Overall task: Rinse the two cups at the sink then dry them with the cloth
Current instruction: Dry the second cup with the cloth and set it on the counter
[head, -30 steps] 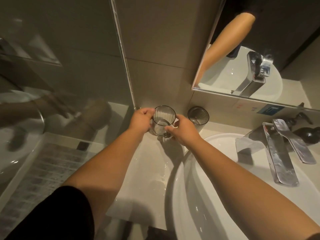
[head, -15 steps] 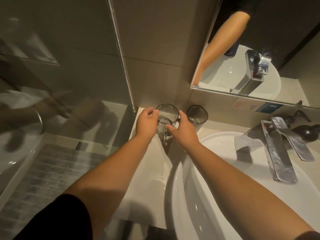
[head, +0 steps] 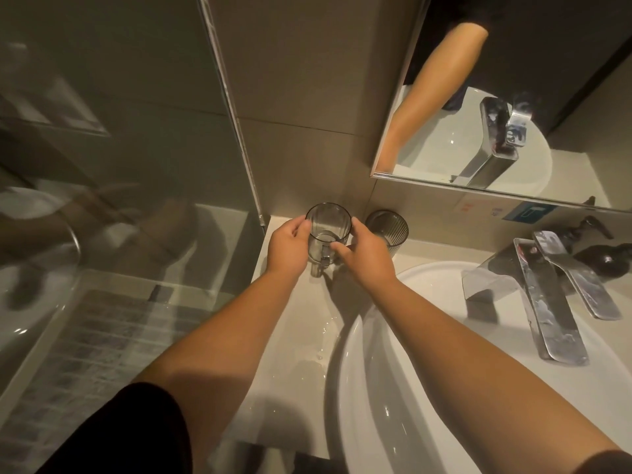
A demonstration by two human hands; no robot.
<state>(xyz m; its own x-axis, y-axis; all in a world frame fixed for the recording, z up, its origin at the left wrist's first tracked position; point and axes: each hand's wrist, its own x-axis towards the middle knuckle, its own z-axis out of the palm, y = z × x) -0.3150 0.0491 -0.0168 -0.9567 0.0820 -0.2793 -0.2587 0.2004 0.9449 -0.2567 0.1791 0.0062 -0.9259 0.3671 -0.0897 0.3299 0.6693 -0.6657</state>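
Both hands hold one clear cup (head: 328, 230) at the back corner of the worktop (head: 290, 343), near the wall. The left hand (head: 286, 243) curls round its left side and the right hand (head: 363, 252) grips its right side. The cup stands upright and looks empty. A second ribbed cup (head: 388, 229) stands just beside it, at 3 o'clock, also looking empty. The white sink (head: 427, 371) lies at 5 o'clock, with the tap (head: 543, 302) behind it.
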